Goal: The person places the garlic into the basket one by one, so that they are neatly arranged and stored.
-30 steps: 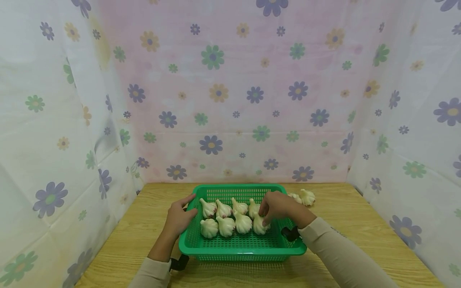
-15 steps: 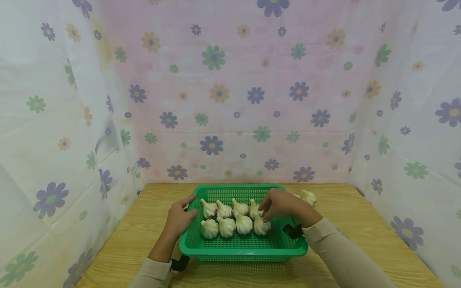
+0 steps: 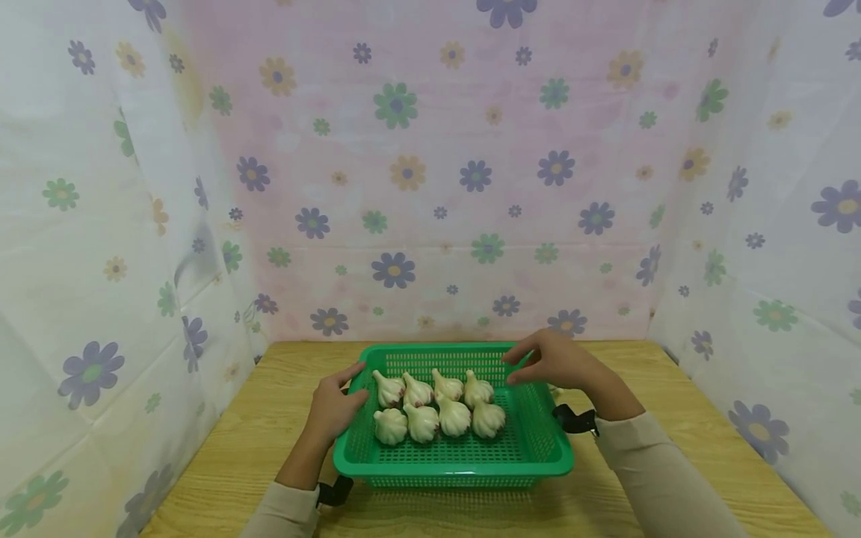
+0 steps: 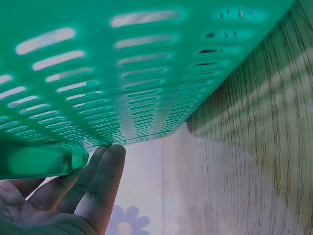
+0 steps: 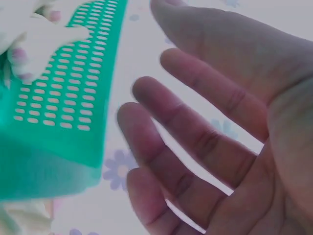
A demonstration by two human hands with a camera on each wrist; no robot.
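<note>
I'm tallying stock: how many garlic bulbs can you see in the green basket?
8: four bulbs in the back row, four bulbs in the front row of the basket. More may be hidden behind the right hand.

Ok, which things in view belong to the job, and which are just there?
Likely the job:
basket
eight garlic bulbs in it
left hand, on the basket's rim
right hand, holding nothing
pale item outside the basket, mostly hidden, perhaps more garlic

Just there:
table
flowered cloth
black wrist mounts
</note>
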